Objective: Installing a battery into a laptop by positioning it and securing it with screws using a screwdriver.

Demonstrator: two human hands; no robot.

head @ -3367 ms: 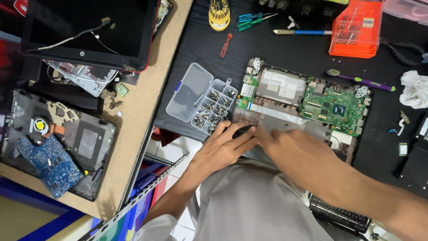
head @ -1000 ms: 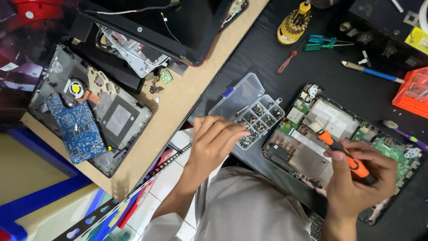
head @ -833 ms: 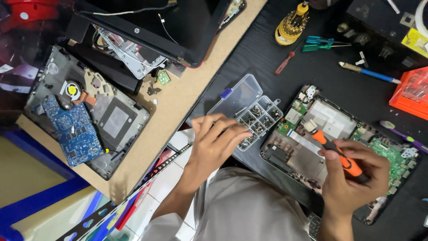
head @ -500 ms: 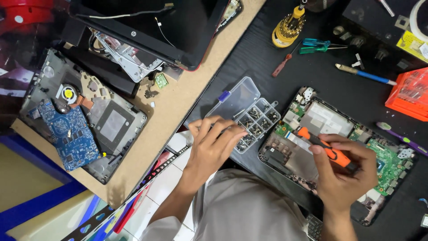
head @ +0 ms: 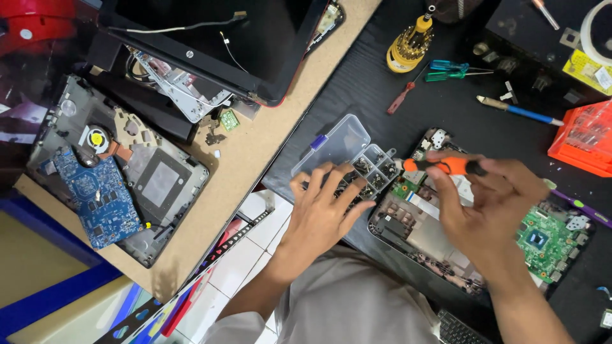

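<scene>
The left hand (head: 325, 213) rests with fingers spread open over the clear screw organiser box (head: 347, 156), while the right hand (head: 491, 204) grips an orange screwdriver (head: 440, 166) above the opened laptop base (head: 459, 223) near the bench's front edge.

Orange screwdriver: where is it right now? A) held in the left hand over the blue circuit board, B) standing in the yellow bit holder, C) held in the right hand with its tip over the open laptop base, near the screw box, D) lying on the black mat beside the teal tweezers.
C: the right hand grips the orange screwdriver above the open laptop base, tip toward the clear screw box, where the left hand rests.
</scene>
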